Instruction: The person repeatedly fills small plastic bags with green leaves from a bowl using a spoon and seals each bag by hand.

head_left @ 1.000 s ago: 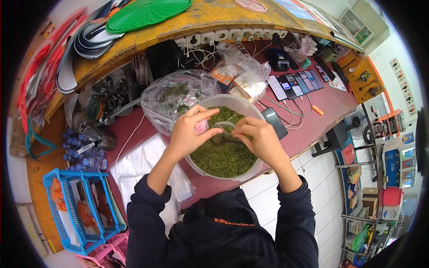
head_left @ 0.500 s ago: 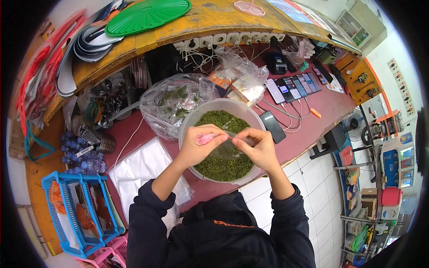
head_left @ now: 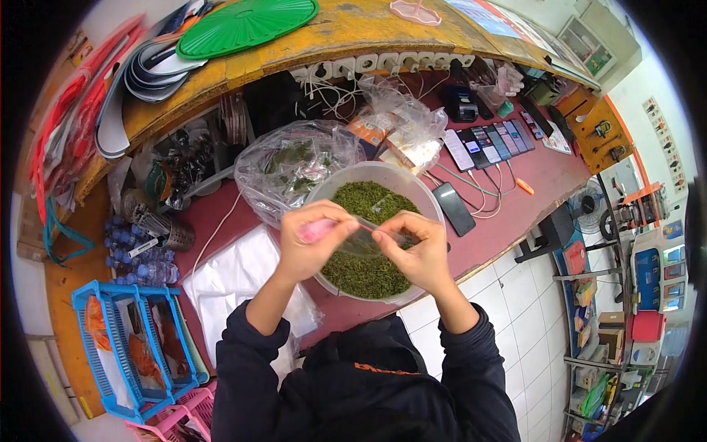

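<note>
A round translucent tub (head_left: pixel 423 193) full of dried green leaf bits stands on the dark red counter (head_left: pixel 515 199). Above it both my hands hold a small clear zip bag (head_left: pixel 368 239) with green leaf inside. My left hand (head_left: pixel 313 243) pinches its left end and also grips a pink object (head_left: pixel 318 229). My right hand (head_left: pixel 416 250) pinches the bag's right end. Both sleeves are dark.
A large clear bag of green leaves (head_left: pixel 294 166) lies behind the tub. Flat empty plastic bags (head_left: pixel 236 276) lie to the left. Phones on cables (head_left: pixel 486 140) line the right. A blue basket (head_left: pixel 125 346) and small bottles (head_left: pixel 136 258) sit at left.
My hands have lifted out of the tub and drawn toward me, pulling the small bag out flat between them. The pink object has shifted leftward in my left hand.
</note>
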Demonstrator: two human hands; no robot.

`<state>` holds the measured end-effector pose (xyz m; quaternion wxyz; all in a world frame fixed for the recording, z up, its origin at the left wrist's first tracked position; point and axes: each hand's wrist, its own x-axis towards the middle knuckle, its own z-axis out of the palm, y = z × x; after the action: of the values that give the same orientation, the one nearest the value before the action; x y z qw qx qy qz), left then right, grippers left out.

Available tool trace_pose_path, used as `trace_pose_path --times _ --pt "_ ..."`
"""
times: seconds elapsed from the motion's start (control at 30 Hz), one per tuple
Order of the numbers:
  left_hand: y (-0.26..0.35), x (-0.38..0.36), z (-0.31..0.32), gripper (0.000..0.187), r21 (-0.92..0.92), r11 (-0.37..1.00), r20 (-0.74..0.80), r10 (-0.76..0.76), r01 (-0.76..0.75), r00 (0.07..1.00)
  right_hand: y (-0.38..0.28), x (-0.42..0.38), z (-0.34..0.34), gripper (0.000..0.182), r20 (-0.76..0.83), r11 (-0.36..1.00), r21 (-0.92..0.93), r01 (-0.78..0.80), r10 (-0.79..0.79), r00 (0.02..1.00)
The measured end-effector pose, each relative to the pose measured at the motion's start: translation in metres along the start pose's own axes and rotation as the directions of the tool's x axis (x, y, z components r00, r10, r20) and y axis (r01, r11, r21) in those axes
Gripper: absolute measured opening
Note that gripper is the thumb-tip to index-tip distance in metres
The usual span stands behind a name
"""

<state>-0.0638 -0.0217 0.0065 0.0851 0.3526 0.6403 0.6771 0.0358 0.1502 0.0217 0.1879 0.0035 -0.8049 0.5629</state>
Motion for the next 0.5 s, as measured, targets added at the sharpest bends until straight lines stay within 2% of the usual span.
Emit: trace_pose_path --times 0.07,0.13,0.17,0.2,0.23,0.3,0.37,0.4,0.43,0.47,0.5 --pt "-0.005 0.006 -0.015 0.003 -0.040 0.999 -0.112 0.007 -0.011 0.994 0.000 0.000 -0.003 0.007 -0.012 1.000 0.018 -0.008 0.008 1.000" --pt "-0.009 0.015 -0.029 0.004 -0.024 1.000 -0.169 -0.013 0.009 0.986 0.002 -0.001 -0.005 0.009 -0.121 0.994 0.096 -0.050 0.061 0.991" --pt "-0.018 0.025 -0.046 0.007 -0.019 0.997 -0.300 -0.079 0.077 0.951 0.005 -0.001 -0.012 0.008 -0.165 0.996 0.071 -0.059 0.070 0.984" --pt "-0.025 0.038 -0.061 0.009 0.040 0.999 -0.423 0.022 -0.005 0.906 0.006 0.001 -0.018 0.007 -0.204 0.989 0.129 -0.072 0.097 0.974" --pt "-0.029 0.051 -0.075 0.018 0.232 0.973 -0.444 0.103 0.003 0.890 0.007 0.002 -0.023 0.007 -0.240 0.979 0.186 -0.082 0.126 0.962" --pt "-0.034 0.062 -0.084 0.033 0.475 0.880 -0.350 0.178 0.010 0.920 0.013 0.004 -0.026 0.009 -0.232 0.986 0.141 -0.091 0.122 0.965" --pt "-0.039 0.057 -0.068 0.045 0.367 0.930 -0.239 0.113 -0.017 0.964 0.017 0.009 -0.020 0.010 -0.268 0.999 -0.013 -0.037 0.032 0.963" --pt "-0.038 0.051 -0.056 0.050 0.016 0.987 -0.141 -0.153 0.157 0.978 0.011 0.012 -0.017 0.015 -0.235 0.991 -0.137 0.000 -0.033 0.971" --pt "-0.030 0.045 -0.043 0.058 -0.169 0.941 0.070 -0.285 0.292 0.956 0.004 0.013 -0.014 0.035 -0.164 0.956 -0.288 0.063 -0.114 0.980" --pt "-0.025 0.038 -0.027 0.064 -0.344 0.859 0.273 -0.294 0.378 0.916 0.003 0.015 -0.007 0.048 -0.105 0.918 -0.349 0.187 -0.236 0.966" --pt "-0.018 0.033 -0.014 0.063 -0.406 0.774 0.439 -0.302 0.486 0.847 0.002 0.015 0.000 0.060 -0.034 0.863 -0.401 0.307 -0.348 0.937"
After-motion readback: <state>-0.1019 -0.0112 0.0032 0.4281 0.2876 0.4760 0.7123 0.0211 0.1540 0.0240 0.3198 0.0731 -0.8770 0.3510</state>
